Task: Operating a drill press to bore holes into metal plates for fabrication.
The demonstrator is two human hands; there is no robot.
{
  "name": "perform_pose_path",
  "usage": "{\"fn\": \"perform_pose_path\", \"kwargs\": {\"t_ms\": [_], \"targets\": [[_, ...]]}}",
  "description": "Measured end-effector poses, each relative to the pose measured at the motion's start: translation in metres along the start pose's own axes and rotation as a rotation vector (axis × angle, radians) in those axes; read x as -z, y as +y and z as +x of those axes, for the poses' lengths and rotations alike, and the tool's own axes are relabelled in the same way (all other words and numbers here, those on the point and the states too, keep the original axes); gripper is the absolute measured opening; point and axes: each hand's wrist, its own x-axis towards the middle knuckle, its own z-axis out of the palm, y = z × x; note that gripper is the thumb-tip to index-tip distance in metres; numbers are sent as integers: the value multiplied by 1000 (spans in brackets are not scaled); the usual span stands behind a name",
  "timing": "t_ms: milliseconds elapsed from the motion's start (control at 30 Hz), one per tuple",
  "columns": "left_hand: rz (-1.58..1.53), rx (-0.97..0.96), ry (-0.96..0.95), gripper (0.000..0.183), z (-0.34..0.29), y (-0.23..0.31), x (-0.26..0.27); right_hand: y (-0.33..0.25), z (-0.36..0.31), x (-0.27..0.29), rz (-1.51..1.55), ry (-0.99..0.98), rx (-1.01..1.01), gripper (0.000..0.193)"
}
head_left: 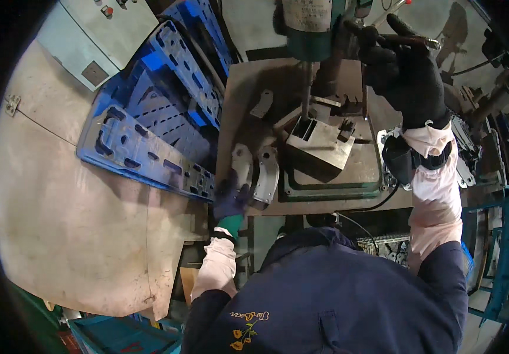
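Note:
My right hand [405,79], in a black glove, is closed around a lever handle [411,41] of the green drill press [308,44]. Below the press head, its spindle [306,88] reaches down to a metal block fixture [324,144] on the machine's base. What sits inside the fixture is hard to make out. My left hand [231,199], in a dark purple glove, has its fingers around the near end of a curved metal part [242,164]. A second curved metal part [267,177] lies just right of it. Farther back rests a smaller metal plate [262,104].
Blue plastic pallets [148,147] lean left of the work board [239,82]. A large pale panel [77,206] fills the left side, with a grey cabinet [98,35] behind. Metal parts [464,147] lie beyond my right forearm, near a blue rack [502,236]. A cable [378,203] crosses the board's front edge.

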Motion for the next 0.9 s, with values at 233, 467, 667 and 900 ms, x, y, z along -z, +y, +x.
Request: {"fn": "perform_pose_path", "kwargs": {"t_ms": [233, 467, 667, 900], "targets": [[9, 97, -117, 65, 5, -16, -19, 0, 0, -1, -39, -50, -3, 37], [68, 179, -133, 72, 4, -2, -35, -1, 0, -10, 24, 27, -43, 46], [45, 154, -227, 76, 2, -13, -46, 10, -18, 1, -270, 404, 203, 49], [20, 173, -354, 84, 1, -42, -73, 1, -85, 118, -753, 459, 23, 49]]}}
